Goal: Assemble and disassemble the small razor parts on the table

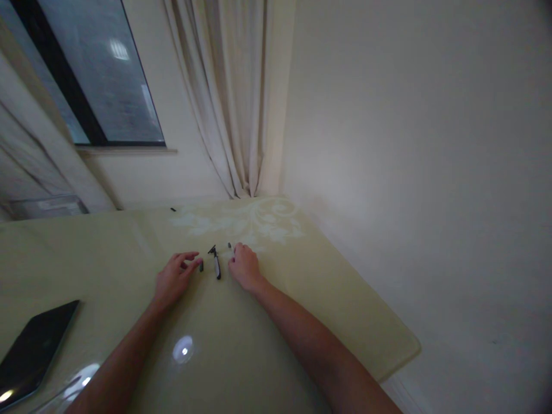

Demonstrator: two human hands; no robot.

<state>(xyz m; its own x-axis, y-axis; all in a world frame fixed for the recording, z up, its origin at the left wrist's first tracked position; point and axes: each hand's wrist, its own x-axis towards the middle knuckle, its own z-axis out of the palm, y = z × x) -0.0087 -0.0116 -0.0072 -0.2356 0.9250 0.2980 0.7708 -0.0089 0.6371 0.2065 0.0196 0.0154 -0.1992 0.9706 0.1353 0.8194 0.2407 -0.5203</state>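
Observation:
A razor (217, 267) with a black head and a grey-and-black handle lies on the table between my two hands. On its left, my left hand (173, 278) rests with thumb and fingers apart. A small dark cylinder (201, 266) stands at that thumb's tip, and whether they touch is hard to make out. My right hand (245, 267) is closed at the razor's right side, fingers pinched round a slim pale stick with a dark tip (230, 246). Most of the stick is hidden by the fingers.
The pale yellow table (276, 345) has a rounded right corner beside the wall. A black tablet (37, 351) lies at the left, with a thin cable near it. A small black piece (173, 209) lies near the far edge, before curtains (233, 103) and a window.

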